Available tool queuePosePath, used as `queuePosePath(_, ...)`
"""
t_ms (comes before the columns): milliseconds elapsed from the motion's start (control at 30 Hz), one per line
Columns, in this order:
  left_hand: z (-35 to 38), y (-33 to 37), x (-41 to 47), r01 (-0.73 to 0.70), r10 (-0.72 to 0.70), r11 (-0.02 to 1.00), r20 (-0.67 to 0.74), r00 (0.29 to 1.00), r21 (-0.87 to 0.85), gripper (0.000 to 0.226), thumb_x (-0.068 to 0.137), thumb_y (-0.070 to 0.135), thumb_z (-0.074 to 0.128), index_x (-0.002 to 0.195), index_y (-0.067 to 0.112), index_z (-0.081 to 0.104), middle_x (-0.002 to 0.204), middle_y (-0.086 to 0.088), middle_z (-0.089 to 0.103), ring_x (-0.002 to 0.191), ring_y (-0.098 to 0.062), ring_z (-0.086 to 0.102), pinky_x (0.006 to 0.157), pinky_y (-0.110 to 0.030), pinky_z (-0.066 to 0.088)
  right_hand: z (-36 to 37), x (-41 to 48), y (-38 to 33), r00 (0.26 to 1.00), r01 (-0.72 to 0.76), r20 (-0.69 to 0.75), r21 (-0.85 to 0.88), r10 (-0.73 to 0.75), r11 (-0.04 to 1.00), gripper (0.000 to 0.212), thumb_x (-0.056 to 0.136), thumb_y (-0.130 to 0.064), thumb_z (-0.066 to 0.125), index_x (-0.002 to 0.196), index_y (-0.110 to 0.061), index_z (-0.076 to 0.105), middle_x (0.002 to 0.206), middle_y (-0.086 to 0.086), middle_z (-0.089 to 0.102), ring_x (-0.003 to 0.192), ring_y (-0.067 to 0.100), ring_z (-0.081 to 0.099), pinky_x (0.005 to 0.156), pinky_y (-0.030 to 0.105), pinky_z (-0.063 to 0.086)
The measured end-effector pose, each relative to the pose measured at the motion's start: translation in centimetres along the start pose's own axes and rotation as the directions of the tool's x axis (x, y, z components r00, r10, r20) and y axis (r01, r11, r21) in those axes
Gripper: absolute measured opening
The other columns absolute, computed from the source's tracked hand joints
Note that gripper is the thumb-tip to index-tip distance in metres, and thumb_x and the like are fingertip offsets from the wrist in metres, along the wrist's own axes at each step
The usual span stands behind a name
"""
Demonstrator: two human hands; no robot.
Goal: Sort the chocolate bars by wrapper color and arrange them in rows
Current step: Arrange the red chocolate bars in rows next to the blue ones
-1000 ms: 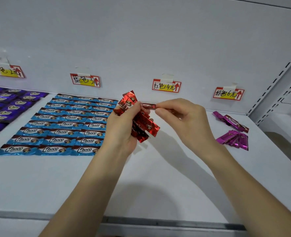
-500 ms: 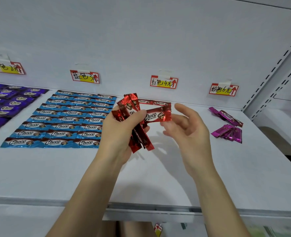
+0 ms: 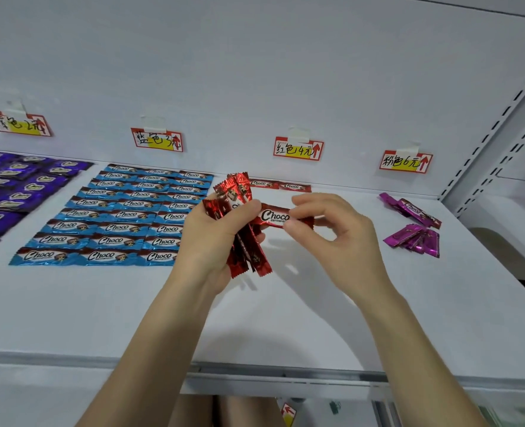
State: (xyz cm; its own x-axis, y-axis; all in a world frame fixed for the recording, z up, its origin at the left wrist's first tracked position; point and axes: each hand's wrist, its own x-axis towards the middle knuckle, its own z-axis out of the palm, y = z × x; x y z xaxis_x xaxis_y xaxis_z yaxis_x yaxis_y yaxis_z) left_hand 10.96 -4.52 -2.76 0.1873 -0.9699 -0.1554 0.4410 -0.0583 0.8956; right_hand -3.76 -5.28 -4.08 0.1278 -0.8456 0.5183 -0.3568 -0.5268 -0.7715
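A single red chocolate bar (image 3: pixel 275 216) is held crosswise between the hands above the shelf (image 3: pixel 316 318), its long axis running left to right. The right hand (image 3: pixel 341 238) pinches its right end. The left hand (image 3: pixel 211 238) grips a bundle of red bars (image 3: pixel 248 257) standing roughly upright.

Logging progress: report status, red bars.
Left hand grips red bundle. Right hand pinches one red bar. Two red bars laid at back. Nothing blocking.
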Motion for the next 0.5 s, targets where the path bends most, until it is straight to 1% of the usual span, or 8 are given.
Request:
queuePosePath(33,-0.1,0.1,0.2,-0.001,0.001,1.000,-0.003,1.000,0.004,0.012,0.080,0.005,0.069,0.082,0.014,0.060,0.055,0.003,0.067,0.049,-0.008,0.064,0.050,-0.022,0.055,-0.2,0.3,0.2,0.996,0.078,0.050,-0.071,-0.074,0.994,0.012,0.075,-0.016,0.072,0.083,-0.024,0.070,0.096,-0.016,0.063,0.095,-0.001,0.058,0.085,0.013,0.043)
queuePosePath(100,-0.4,0.1,0.6,0.011,-0.011,1.000,-0.014,1.000,0.007,0.013,0.081,0.006,0.069,0.084,0.014,0.059,0.057,0.002,0.068,0.052,-0.009,0.066,0.051,-0.023,0.056,-0.5,1.2,0.8,0.973,0.196,0.151,-0.162,-0.172,0.967,0.014,0.073,-0.017,0.071,0.087,-0.014,0.073,0.093,-0.012,0.063,0.093,-0.001,0.057,0.086,0.007,0.039)
queuePosePath(167,-0.7,0.0,1.2,0.056,-0.057,0.998,-0.033,0.998,-0.029,0.013,0.082,0.009,0.068,0.091,0.014,0.059,0.061,0.000,0.070,0.056,-0.012,0.069,0.050,-0.024,0.056,-0.8,3.1,1.7,0.959,0.224,0.221,-0.190,-0.180,0.956,0.014,0.074,-0.014,0.072,0.086,-0.009,0.074,0.090,-0.011,0.063,0.090,-0.002,0.056,0.085,0.005,0.038)
queuePosePath(233,-0.9,-0.2,1.7,0.105,-0.109,0.991,-0.042,0.993,-0.085,0.017,0.086,0.010,0.064,0.102,0.008,0.060,0.068,-0.004,0.072,0.060,-0.015,0.071,0.048,-0.024,0.055,-0.9,5.6,3.3,0.969,0.136,0.234,-0.212,-0.084,0.968,0.012,0.075,-0.009,0.073,0.087,-0.010,0.073,0.088,-0.011,0.063,0.085,-0.004,0.056,0.081,0.005,0.038)
queuePosePath(333,-1.1,-0.5,2.2,0.168,-0.179,0.974,-0.058,0.982,-0.151,0.023,0.089,0.008,0.060,0.112,0.005,0.058,0.083,-0.011,0.071,0.062,-0.018,0.071,0.046,-0.024,0.054,0.1,9.3,6.6,0.960,0.003,0.262,-0.362,0.099,0.932,0.013,0.080,-0.008,0.069,0.092,-0.010,0.072,0.095,0.001,0.066,0.083,0.007,0.054,0.074,0.009,0.037)
queuePosePath(400,-1.2,-0.7,2.5,0.186,-0.200,0.969,-0.070,0.977,-0.165,0.027,0.089,0.008,0.060,0.115,0.004,0.057,0.090,-0.013,0.070,0.062,-0.019,0.071,0.046,-0.024,0.054,1.4,10.8,8.6,0.945,0.005,0.294,-0.448,0.142,0.894,0.015,0.082,-0.010,0.066,0.095,-0.008,0.072,0.100,0.005,0.067,0.089,0.013,0.055,0.076,0.014,0.038)
queuePosePath(467,-1.4,-0.7,2.7,0.194,-0.207,0.968,-0.073,0.976,-0.160,0.029,0.089,0.009,0.060,0.117,0.003,0.057,0.095,-0.015,0.070,0.063,-0.019,0.072,0.046,-0.024,0.054,2.7,11.6,9.8,0.934,0.020,0.324,-0.469,0.151,0.883,0.014,0.082,-0.011,0.065,0.093,-0.009,0.073,0.098,0.005,0.068,0.092,0.017,0.057,0.079,0.022,0.040)
queuePosePath(500,-1.4,-0.8,2.8,0.197,-0.210,0.968,-0.074,0.975,-0.154,0.029,0.089,0.009,0.060,0.118,0.002,0.057,0.097,-0.016,0.070,0.063,-0.018,0.072,0.047,-0.024,0.054,3.2,11.8,10.3,0.929,0.023,0.335,-0.475,0.156,0.880,0.013,0.081,-0.012,0.064,0.091,-0.010,0.073,0.097,0.005,0.068,0.090,0.015,0.056,0.077,0.023,0.040)
